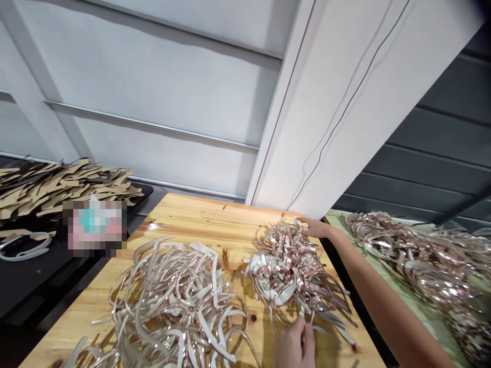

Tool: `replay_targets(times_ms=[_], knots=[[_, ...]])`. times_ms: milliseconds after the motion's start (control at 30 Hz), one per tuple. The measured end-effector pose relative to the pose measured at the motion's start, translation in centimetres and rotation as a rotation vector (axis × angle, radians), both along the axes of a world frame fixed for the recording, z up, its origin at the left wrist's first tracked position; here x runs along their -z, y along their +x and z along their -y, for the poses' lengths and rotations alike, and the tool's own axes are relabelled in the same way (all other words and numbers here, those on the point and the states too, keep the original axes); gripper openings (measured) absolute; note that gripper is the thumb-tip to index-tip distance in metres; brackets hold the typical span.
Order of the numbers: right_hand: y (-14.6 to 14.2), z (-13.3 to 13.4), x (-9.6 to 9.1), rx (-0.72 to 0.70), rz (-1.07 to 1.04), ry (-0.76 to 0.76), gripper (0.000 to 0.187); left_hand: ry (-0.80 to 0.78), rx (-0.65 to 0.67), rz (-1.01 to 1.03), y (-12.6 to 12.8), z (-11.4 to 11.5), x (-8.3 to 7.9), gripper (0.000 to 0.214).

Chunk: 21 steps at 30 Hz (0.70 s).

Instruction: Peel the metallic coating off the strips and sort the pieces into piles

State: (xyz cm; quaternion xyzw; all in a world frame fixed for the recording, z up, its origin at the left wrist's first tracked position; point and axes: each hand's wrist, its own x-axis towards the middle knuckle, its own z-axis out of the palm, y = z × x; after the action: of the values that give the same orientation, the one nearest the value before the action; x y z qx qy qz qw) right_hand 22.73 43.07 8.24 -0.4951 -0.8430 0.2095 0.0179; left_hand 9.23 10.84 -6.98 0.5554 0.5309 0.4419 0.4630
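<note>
A heap of shiny rose-gold strips (291, 271) with white backs lies on the right part of a wooden table (199, 214). My right hand (315, 227) reaches across to the heap's far edge, fingers stretched out flat against the strips. My left hand (296, 343) is at the heap's near edge at the bottom of the view. Its fingers are pinched together on the end of a strip. A larger, looser heap of paler strips (172, 301) lies to the left of both hands.
Left of the wooden table stands a black table (30, 276) with a stack of brown cut pieces (57, 186), a white band (25, 245) and a blurred-out item. On the right, a green surface (416, 306) bears more rose-gold strips (422, 260). White wall panels and a thin cable rise behind.
</note>
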Motion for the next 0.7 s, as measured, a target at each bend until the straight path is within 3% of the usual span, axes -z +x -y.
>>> replay_targets(times_ms=[100,167,233,333,400,533,567,700], knots=[[-0.8,1.0,-2.3,-0.113,0.036,0.067,0.041,0.004,-0.005,-0.004,0.0,0.0,-0.1,0.055],[-2.1,2.3,-3.3,-0.227,0.041,0.123,0.059,0.003,-0.009,-0.007,0.0,0.0,-0.2,0.054],[-4.0,3.7,-3.6,-0.366,0.073,0.153,0.085,0.0,-0.01,-0.01,0.0,0.0,-0.3,0.055],[-7.2,5.6,-2.4,-0.512,0.17,0.149,0.103,-0.002,-0.007,-0.025,0.0,0.1,-0.3,0.057],[-9.2,6.4,-1.1,-0.559,0.239,0.141,0.097,-0.003,-0.003,-0.041,-0.1,0.1,-0.3,0.059],[-11.5,6.6,1.0,-0.601,0.35,0.099,0.04,-0.02,0.002,-0.073,-0.1,0.2,-0.3,0.059],[-11.7,6.4,1.3,-0.6,0.367,0.088,0.033,-0.026,-0.001,-0.079,-0.1,0.2,-0.3,0.059],[-11.2,4.6,1.2,-0.549,0.409,0.031,0.034,-0.02,-0.038,-0.073,0.4,0.1,0.0,0.066]])
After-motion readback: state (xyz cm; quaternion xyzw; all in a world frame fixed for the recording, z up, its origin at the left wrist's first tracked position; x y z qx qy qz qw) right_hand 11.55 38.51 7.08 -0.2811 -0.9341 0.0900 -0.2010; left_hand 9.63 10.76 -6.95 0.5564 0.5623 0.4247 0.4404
